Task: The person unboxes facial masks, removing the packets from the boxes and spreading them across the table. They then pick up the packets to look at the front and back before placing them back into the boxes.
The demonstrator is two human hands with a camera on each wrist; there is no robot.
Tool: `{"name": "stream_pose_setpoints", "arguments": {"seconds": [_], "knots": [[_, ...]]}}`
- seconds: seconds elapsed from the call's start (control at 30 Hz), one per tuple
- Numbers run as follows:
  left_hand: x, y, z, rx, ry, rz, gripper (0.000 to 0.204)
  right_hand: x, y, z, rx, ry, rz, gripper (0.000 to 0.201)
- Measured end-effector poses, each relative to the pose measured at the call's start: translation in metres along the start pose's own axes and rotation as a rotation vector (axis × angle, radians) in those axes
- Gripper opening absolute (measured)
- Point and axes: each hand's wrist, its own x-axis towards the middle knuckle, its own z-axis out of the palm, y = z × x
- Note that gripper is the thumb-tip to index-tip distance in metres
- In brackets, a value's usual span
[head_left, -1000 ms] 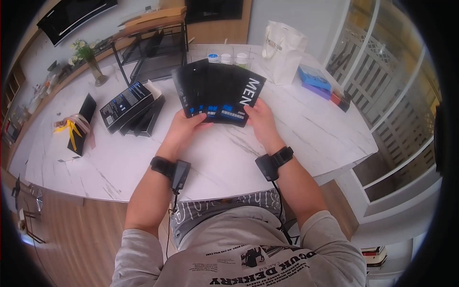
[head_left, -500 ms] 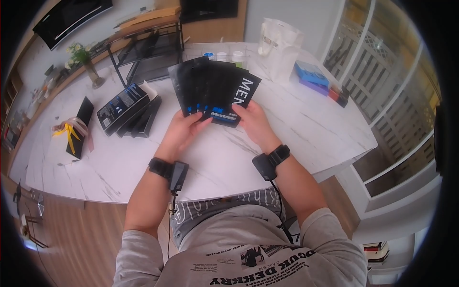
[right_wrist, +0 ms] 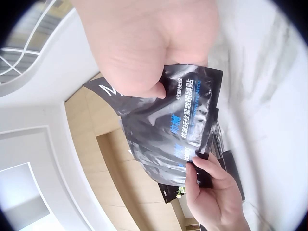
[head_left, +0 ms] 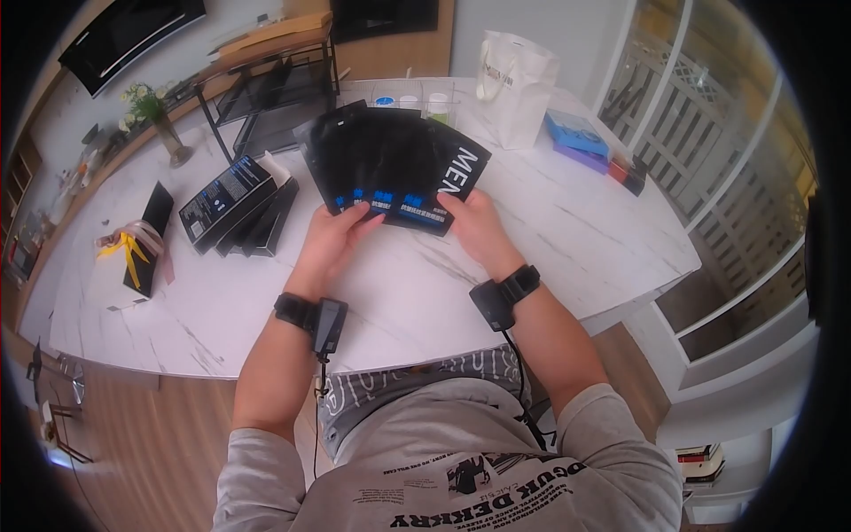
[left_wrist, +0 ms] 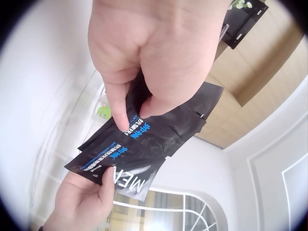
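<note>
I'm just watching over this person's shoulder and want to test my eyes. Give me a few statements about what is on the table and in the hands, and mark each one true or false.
1. Both hands hold a fan of black sachets. True: the left hand and right hand pinch its lower edge.
2. The front sachet reads MEN in white. True.
3. The white paper bag lies flat on the floor. False: it stands upright on the marble table.
4. The black box with blue print is in the right hand. False: it rests on the table, off to the person's left.
5. A vase of flowers stands at the table's far left. True.
</note>
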Motion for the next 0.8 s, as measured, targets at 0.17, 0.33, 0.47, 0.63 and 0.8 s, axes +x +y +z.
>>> {"name": "stream_pose_setpoints", "arguments": {"seconds": [0.17, 0.33, 0.47, 0.63, 0.8], "knots": [[-0.0014, 0.0009, 0.0042, -0.018, -0.004, -0.006, 0.018, -0.0027, -0.0019, 0.0042, 0.008, -0.016, 0.004, 0.025], [-0.0018, 0.0012, 0.0058, -0.022, -0.001, 0.001, 0.023, -0.0029, -0.0025, 0.0038, -0.037, -0.009, -0.001, 0.026], [-0.0007, -0.0001, 0.0037, -0.005, 0.003, -0.013, 0.016, -0.0015, 0.0004, 0.0016, -0.08, 0.014, -0.021, 0.025], [-0.0031, 0.0016, 0.0057, 0.021, -0.002, -0.005, 0.016, -0.0034, -0.0014, 0.0054, -0.093, 0.06, -0.086, 0.023], [-0.0025, 0.0001, 0.0031, 0.029, -0.009, 0.002, 0.022, -0.0019, -0.0014, 0.0019, -0.193, 0.148, -0.112, 0.021]]}}
